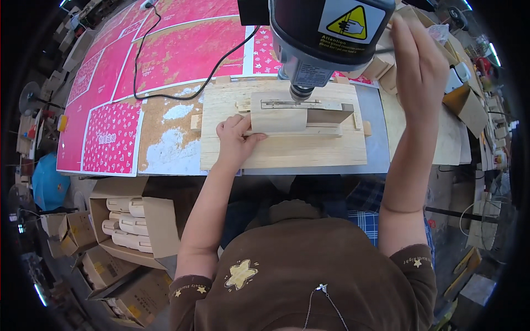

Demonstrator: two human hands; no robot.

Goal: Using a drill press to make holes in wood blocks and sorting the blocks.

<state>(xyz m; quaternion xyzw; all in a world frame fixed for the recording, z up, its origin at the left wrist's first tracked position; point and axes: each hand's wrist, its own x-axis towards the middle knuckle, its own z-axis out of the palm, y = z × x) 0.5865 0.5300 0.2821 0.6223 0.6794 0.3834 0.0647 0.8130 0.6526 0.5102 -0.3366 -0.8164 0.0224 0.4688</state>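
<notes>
Two hands are at work on a dark grey drill press [326, 38] that hangs over the counter [165, 138]. The left hand [236, 138] lies fingers down on the edge of a pale, curved wooden piece [279, 116], pressing it against a flat light-wood jig board [281, 149]. That curved piece sits on the board directly beneath the drill chuck [301, 91], with a darker angled wooden block [330, 115] touching its right end. The right hand [419, 66] is raised beside the machine head, fingers curled around a thin dark lever [385, 51]. Pink patterned sheets [165, 49] cover the counter behind the board, and a black cable [193, 91] runs across them. Below the counter's left end, an open brown cardboard box [157, 226] holds cream-coloured rounded parts [127, 218].
</notes>
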